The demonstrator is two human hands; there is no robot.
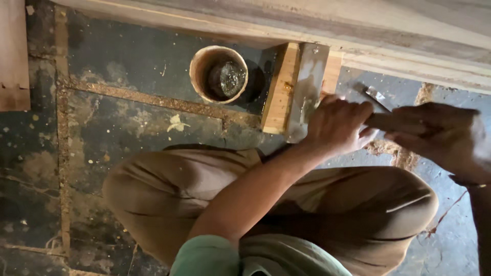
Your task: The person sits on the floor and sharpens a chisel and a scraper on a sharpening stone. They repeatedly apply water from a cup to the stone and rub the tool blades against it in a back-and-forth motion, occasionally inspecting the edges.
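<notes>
My left hand (337,125) is closed round the front of a chisel (377,98) with a wooden handle. It rests against the right side of a wooden block (279,92) that carries a wet grey stone (307,84). My right hand (442,135) grips the rear of the handle, to the right of the block. The chisel's metal blade sticks out above my hands, beside the block. I cannot tell whether the blade touches the stone.
A round wooden cup (197,71) with dark liquid stands on the floor left of the block. A long timber plank (409,36) runs along the top. Another board (13,51) lies at the far left. Sawdust covers the dark floor. My bent knees (169,189) fill the bottom.
</notes>
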